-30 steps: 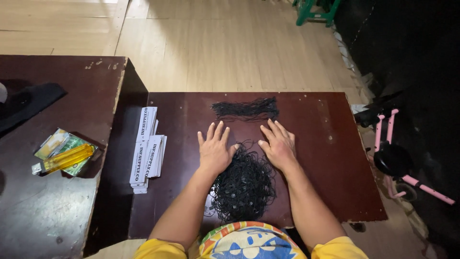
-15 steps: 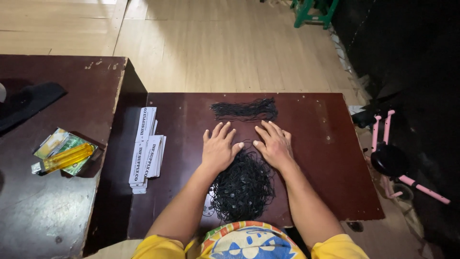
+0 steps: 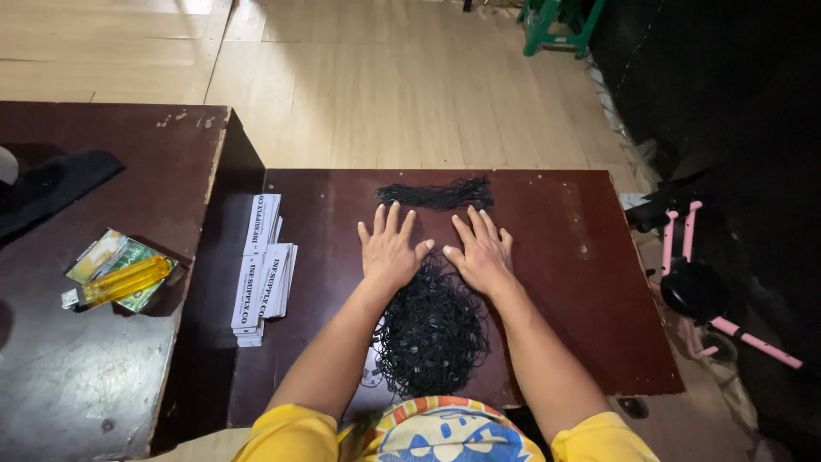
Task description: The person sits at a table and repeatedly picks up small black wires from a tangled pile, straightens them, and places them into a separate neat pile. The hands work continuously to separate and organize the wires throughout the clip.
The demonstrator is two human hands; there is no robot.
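Both hands lie flat, palms down, on a dark brown table [image 3: 590,282]. The left hand [image 3: 389,252] has its fingers spread and released, grasping nothing; its heel touches the far left edge of a loose tangled pile of black strings [image 3: 432,329]. The right hand [image 3: 481,254] is likewise open and flat, fingers extended, its heel touching the far right edge of the same pile. The thumbs point toward each other, close but apart.

The pile sits at the near middle of the table, between the forearms. Beyond the fingertips, near the far edge, lies a straightened bundle of black strings [image 3: 436,194], apart from both hands.

To the left on the table, a stack of white printed paper strips [image 3: 261,265]. On the adjoining table at left, a yellow lighter [image 3: 120,282] rests on green packets [image 3: 107,257].
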